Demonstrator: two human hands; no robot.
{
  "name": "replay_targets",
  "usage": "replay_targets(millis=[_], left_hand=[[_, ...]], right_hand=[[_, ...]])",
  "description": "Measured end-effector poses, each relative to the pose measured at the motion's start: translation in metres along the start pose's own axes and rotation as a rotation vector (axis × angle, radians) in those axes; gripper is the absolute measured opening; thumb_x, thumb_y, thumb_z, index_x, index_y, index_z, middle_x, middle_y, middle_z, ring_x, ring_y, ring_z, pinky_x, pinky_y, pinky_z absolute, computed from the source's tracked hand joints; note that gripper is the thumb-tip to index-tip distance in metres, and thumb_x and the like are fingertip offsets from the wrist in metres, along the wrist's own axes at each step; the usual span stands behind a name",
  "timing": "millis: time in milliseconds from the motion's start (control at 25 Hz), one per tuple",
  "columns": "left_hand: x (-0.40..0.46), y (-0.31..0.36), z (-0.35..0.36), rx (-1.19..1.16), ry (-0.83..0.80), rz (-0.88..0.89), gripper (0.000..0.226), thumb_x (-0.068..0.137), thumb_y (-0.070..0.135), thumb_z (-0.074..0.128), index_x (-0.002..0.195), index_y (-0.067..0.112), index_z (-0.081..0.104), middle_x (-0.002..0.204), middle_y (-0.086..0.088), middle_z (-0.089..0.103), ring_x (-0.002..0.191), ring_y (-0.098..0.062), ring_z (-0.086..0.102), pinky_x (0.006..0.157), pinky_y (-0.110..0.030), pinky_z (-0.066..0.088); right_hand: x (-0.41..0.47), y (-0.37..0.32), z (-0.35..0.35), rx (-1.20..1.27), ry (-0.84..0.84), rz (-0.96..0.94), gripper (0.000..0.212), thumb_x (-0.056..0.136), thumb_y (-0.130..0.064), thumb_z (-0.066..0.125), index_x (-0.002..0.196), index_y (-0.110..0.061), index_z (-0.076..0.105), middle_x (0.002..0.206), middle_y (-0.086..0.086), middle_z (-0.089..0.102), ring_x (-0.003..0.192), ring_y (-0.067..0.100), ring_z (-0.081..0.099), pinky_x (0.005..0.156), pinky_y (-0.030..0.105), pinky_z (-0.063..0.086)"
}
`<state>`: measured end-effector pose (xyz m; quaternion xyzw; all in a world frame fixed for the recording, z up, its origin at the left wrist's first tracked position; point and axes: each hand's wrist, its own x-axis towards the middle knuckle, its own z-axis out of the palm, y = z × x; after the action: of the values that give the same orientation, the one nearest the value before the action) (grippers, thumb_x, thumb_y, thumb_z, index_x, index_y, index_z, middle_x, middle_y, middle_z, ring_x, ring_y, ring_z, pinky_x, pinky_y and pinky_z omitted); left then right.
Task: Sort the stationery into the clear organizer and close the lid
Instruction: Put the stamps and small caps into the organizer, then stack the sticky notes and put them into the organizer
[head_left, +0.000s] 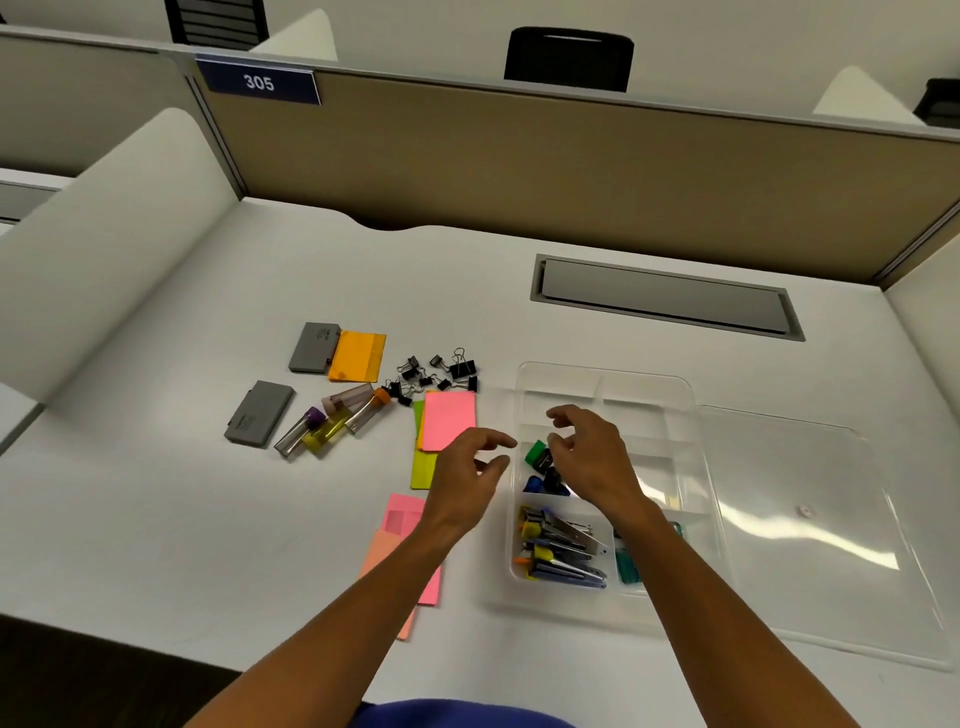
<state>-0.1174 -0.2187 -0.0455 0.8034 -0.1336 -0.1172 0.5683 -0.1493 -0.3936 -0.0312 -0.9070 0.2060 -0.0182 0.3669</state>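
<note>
A blue sign (258, 81) on the partition reads "305".

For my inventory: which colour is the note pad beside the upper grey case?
Orange, clearest in the head view.

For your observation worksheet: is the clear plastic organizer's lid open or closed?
Open. The clear lid lies flat on the desk right of the clear plastic organizer, its compartments uncovered.
</note>
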Motion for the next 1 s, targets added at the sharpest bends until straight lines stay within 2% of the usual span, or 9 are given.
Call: replay_targets(millis=[160,320,480,560,680,800,880,1000], left_hand=[[-0.009,-0.016,-0.032,-0.009,0.109,-0.133,0.021,0.087,0.008,0.066,0.102,0.022,0.068,0.106,0.008,0.068,0.103,-0.008,0.060,0.075,-0.014,0.047],[-0.023,-0.034,-0.059,0.066,0.184,-0.253,0.021,0.086,0.015,0.069,0.105,0.023,0.066,0.113,0.005,0.065,0.105,-0.015,0.059,0.079,-0.024,0.044],[-0.042,-0.048,-0.076,0.209,0.154,-0.337,0.025,0.086,0.021,0.069,0.109,0.028,0.063,0.124,0.000,0.060,0.104,-0.014,0.056,0.085,-0.028,0.045],[-0.053,-0.055,-0.083,0.348,0.118,-0.366,0.035,0.084,0.027,0.071,0.116,0.028,0.060,0.130,-0.002,0.057,0.109,-0.018,0.056,0.091,-0.033,0.047],[-0.071,-0.062,-0.089,0.616,0.017,-0.464,0.070,0.076,0.043,0.076,0.136,0.028,0.043,0.140,-0.005,0.044,0.125,-0.028,0.046,0.095,-0.041,0.045],[-0.084,-0.065,-0.085,0.771,-0.088,-0.543,0.102,0.070,0.051,0.075,0.147,0.022,0.014,0.143,-0.013,0.031,0.128,-0.035,0.037,0.097,-0.042,0.044],[-0.088,-0.065,-0.080,0.826,-0.103,-0.527,0.103,0.073,0.053,0.071,0.147,0.017,0.010,0.140,-0.016,0.031,0.125,-0.036,0.039,0.098,-0.041,0.044],[-0.083,-0.060,-0.075,0.751,-0.087,-0.533,0.086,0.081,0.047,0.067,0.145,0.014,0.019,0.138,-0.017,0.033,0.123,-0.035,0.040,0.101,-0.040,0.040]], right_hand=[[0.002,-0.022,0.009,0.050,-0.004,-0.098,0.034,0.092,-0.020,0.061,0.126,-0.022,0.059,0.122,-0.003,0.063,0.082,0.006,0.061,0.084,0.028,0.053],[0.000,-0.044,0.021,0.053,-0.058,-0.184,0.033,0.091,-0.022,0.061,0.124,-0.023,0.060,0.119,-0.003,0.062,0.080,0.004,0.060,0.080,0.026,0.049],[-0.014,-0.056,0.038,0.025,-0.152,-0.269,0.034,0.092,-0.024,0.061,0.125,-0.022,0.059,0.121,0.000,0.061,0.083,0.008,0.063,0.083,0.029,0.050],[-0.026,-0.059,0.049,0.001,-0.216,-0.284,0.035,0.092,-0.024,0.061,0.127,-0.021,0.058,0.122,0.002,0.060,0.086,0.012,0.064,0.085,0.032,0.050],[-0.050,-0.064,0.068,-0.024,-0.294,-0.258,0.044,0.090,-0.025,0.063,0.133,-0.018,0.054,0.131,0.005,0.056,0.094,0.017,0.064,0.092,0.032,0.047],[-0.082,-0.067,0.094,-0.110,-0.467,-0.157,0.068,0.087,-0.032,0.064,0.147,-0.017,0.036,0.144,0.010,0.040,0.122,0.027,0.052,0.103,0.036,0.042],[-0.101,-0.068,0.109,-0.131,-0.523,-0.050,0.075,0.082,-0.033,0.065,0.146,-0.016,0.030,0.140,0.013,0.039,0.124,0.032,0.047,0.101,0.040,0.044],[-0.114,-0.070,0.119,-0.094,-0.501,0.023,0.076,0.083,-0.032,0.062,0.147,-0.016,0.024,0.135,0.014,0.042,0.124,0.032,0.045,0.100,0.042,0.045]])
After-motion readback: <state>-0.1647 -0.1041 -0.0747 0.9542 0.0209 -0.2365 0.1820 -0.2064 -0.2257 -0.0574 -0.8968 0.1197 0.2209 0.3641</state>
